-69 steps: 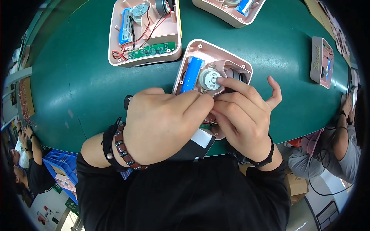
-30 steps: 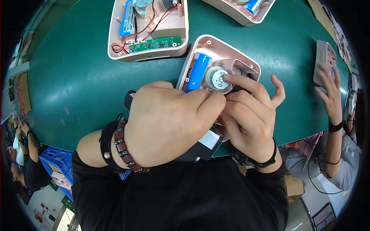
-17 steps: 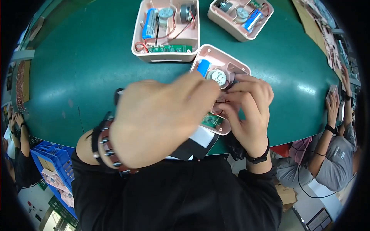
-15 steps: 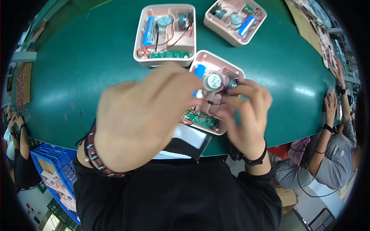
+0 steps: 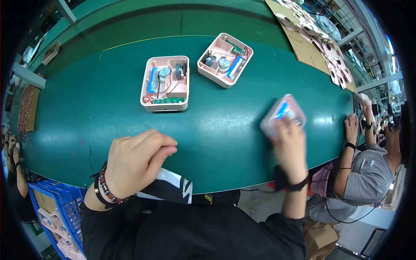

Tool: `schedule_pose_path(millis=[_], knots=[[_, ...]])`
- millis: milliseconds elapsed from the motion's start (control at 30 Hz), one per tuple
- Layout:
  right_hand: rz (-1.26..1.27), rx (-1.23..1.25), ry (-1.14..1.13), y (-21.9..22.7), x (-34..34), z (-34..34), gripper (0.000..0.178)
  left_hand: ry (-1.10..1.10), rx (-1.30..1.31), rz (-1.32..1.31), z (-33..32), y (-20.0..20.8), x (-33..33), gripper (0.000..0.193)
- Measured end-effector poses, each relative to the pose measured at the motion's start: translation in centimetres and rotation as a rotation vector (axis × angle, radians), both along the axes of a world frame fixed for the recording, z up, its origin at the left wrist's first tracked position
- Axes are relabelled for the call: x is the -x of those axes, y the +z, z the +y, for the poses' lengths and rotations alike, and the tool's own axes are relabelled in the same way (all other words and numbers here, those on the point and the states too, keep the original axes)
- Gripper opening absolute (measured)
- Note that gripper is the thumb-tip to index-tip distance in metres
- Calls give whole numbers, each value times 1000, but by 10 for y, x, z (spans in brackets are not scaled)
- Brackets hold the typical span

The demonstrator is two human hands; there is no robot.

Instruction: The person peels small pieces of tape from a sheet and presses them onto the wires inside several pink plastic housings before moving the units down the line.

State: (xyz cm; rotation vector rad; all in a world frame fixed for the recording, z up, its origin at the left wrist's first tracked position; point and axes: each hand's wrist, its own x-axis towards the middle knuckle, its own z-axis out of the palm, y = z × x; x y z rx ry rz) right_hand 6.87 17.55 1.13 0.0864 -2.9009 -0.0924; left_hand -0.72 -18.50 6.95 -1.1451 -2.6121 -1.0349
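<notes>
On the right of the green table, my right hand (image 5: pixel 289 145) grips the near edge of an open pink plastic housing (image 5: pixel 269 123). Motion smears both, but a blue battery cell and a round motor show inside. My left hand (image 5: pixel 138 154) hovers near the table's front edge, fingers curled and pressed to the thumb; whatever they may hold is hidden. Beyond it stands another open pink housing (image 5: pixel 144 89) with a blue cell, a round motor, a dark wheel-like part, red wires and a green circuit board. A third similar housing (image 5: pixel 208 69) sits turned at an angle behind it.
A black-and-white pouch-like item (image 5: pixel 173 184) lies at the front edge by my left hand. Cardboard with pink parts (image 5: pixel 310 30) is at the far right. A blue crate (image 5: pixel 65 195) stands lower left. A person in grey (image 5: pixel 368 177) works at the right.
My right hand has carried the near housing away to the right, out from between my hands. My left hand has let go of it and drawn back left. The view has shifted.
</notes>
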Motion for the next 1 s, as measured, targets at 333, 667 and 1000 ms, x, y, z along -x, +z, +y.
schedule_pose_path(millis=[333,667,1000], knots=[[177,-79,430,27,122,-68,48,49,25,137,28,-14,3,15],[210,58,465,-16,142,-85,35,255,216,283,12,-48,35,19],[-138,395,707,-2,128,-84,21,377,343,316,2,-53,43,5]])
